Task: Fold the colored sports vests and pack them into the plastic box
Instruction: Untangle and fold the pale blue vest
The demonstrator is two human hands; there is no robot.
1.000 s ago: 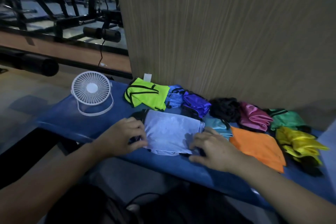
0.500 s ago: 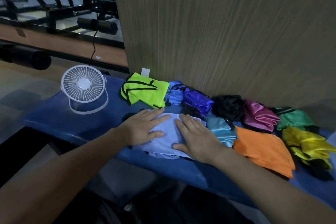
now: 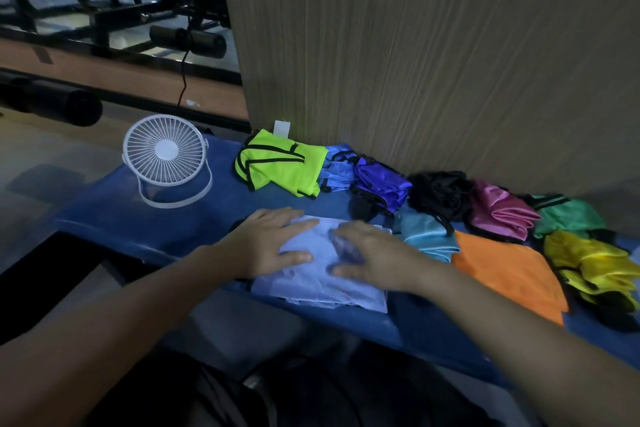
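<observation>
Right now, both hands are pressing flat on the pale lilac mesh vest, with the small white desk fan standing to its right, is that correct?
Not quite: the head view shows the small white desk fan to the left of the pale lilac mesh vest. The left hand and right hand do press flat on it.

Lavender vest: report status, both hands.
Left hand and right hand flat on lavender vest, pressing. Plastic box not in view. Orange vest close right.

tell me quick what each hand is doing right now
Left hand: open, fingers straight, pressing flat on the pale blue vest.
Right hand: open, flat on the same vest, holding nothing.
</observation>
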